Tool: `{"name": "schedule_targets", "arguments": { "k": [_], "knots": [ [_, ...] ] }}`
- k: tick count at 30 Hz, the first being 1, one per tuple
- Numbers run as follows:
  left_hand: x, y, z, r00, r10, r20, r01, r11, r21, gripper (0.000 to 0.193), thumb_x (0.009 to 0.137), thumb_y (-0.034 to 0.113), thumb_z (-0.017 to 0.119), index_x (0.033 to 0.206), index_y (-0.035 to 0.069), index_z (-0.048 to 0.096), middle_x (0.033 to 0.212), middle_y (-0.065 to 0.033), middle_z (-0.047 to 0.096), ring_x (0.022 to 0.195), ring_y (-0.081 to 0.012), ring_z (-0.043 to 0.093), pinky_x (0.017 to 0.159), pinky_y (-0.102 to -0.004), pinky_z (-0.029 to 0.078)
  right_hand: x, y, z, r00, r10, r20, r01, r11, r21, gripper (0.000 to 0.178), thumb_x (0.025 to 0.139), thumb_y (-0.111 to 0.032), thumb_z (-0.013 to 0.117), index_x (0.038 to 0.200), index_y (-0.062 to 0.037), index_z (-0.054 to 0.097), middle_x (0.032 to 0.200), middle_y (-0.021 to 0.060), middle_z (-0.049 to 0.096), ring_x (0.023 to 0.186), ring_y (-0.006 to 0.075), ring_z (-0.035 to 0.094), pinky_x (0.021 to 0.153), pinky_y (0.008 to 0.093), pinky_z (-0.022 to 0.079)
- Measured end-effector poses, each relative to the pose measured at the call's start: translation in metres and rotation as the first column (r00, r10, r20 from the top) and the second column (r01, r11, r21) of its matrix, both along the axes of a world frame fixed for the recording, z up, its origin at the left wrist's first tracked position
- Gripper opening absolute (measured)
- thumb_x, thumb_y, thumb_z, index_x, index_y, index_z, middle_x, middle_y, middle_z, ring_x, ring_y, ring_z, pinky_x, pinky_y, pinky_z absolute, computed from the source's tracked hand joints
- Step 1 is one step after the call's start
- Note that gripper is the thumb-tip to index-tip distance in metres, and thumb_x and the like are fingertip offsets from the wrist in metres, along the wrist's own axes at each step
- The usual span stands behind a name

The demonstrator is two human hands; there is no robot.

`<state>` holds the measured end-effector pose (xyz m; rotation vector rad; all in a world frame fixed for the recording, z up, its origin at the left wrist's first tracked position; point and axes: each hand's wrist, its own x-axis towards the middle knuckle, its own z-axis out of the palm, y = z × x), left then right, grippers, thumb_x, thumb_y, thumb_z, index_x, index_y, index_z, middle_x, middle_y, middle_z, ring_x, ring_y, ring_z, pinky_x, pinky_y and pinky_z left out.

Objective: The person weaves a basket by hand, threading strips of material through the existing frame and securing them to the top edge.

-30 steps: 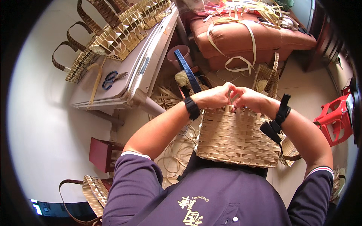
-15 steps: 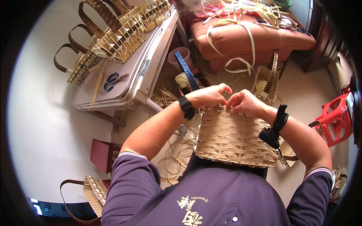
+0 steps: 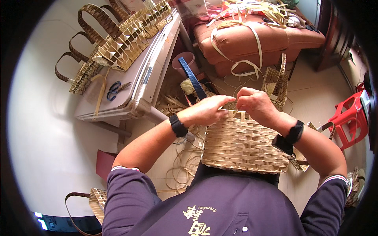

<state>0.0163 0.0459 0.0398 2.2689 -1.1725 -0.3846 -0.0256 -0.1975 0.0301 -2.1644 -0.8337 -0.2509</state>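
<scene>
A pale woven basket (image 3: 244,147) rests on my lap, with short strip ends standing up at its far rim. My left hand (image 3: 208,110) lies over the rim's far left corner, fingers bent against the weave and one finger stretched to the right. Just above the middle of the same rim, my right hand (image 3: 258,105) is closed in a pinch. A thin strand seems to run between its fingertips and the rim, too fine to make out. Black bands circle both wrists.
At the left, a table (image 3: 88,104) carries scissors (image 3: 117,90) and handled baskets (image 3: 122,51). Loose strips (image 3: 183,165) lie on the floor beside me. Ahead are a padded seat (image 3: 252,39), a pink bin (image 3: 185,61) and a small basket (image 3: 275,86); a red stool (image 3: 348,118) stands right.
My left hand has moved left, onto the basket's corner, and apart from the right. My right hand has risen slightly off the rim, fingers still pinched. The view has shifted a little.
</scene>
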Motion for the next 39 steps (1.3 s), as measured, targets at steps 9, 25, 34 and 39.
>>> {"name": "schedule_targets", "arguments": {
  "k": [9, 25, 34, 39],
  "knots": [
    [0.018, -0.043, 0.008, 0.804, -0.096, -0.586, -0.042, 0.975, -0.218, 0.028, 0.107, 0.025, 0.064, 0.114, 0.001, 0.076, 0.094, -0.0002, 0.074, 0.087, -0.0072, 0.065, 0.085, -0.0259, 0.052, -0.034, -0.037, 0.052, 0.996, -0.081, -0.020, 0.084, 0.976, 0.200, 0.004, 0.086, 0.002, 0.073, 0.086, -0.0017, 0.072, 0.090, 0.0069, 0.068, 0.079, 0.0197, 0.068, 0.073, 0.0299, 0.055],
    [-0.004, -0.064, -0.004, 0.984, 0.083, 0.157, -0.113, 0.974, 0.198, 0.018, 0.081, 0.020, 0.070, 0.085, 0.005, 0.078, 0.076, -0.0186, 0.071, 0.074, -0.0366, 0.071, 0.072, -0.0444, 0.057, 0.011, -0.043, 0.008, 0.623, -0.238, -0.745, 0.137, 0.971, -0.196, 0.034, 0.091, -0.006, 0.061, 0.123, 0.0001, 0.072, 0.093, 0.0106, 0.078, 0.079, 0.0141, 0.071, 0.068, 0.0319, 0.057],
    [-0.022, -0.064, -0.042, 0.881, 0.136, 0.453, -0.112, 0.991, -0.079, 0.014, 0.083, 0.025, 0.078, 0.086, 0.012, 0.082, 0.084, -0.0094, 0.063, 0.085, -0.0291, 0.064, 0.073, -0.0437, 0.050, 0.036, -0.057, -0.026, 0.361, -0.016, -0.932, 0.124, 0.992, 0.031, 0.058, 0.089, -0.010, 0.069, 0.145, -0.0014, 0.057, 0.099, 0.0081, 0.078, 0.079, 0.0135, 0.069, 0.064, 0.0300, 0.053],
    [-0.025, -0.064, -0.044, 0.917, 0.168, 0.363, -0.140, 0.985, -0.101, 0.012, 0.084, 0.023, 0.076, 0.086, 0.012, 0.081, 0.086, -0.0085, 0.062, 0.088, -0.0286, 0.063, 0.078, -0.0453, 0.049, 0.036, -0.052, -0.023, 0.434, -0.103, -0.895, -0.053, 0.989, -0.140, 0.052, 0.089, -0.018, 0.071, 0.138, -0.0042, 0.062, 0.098, 0.0049, 0.072, 0.078, 0.0155, 0.063, 0.067, 0.0323, 0.052]
  ]
}}
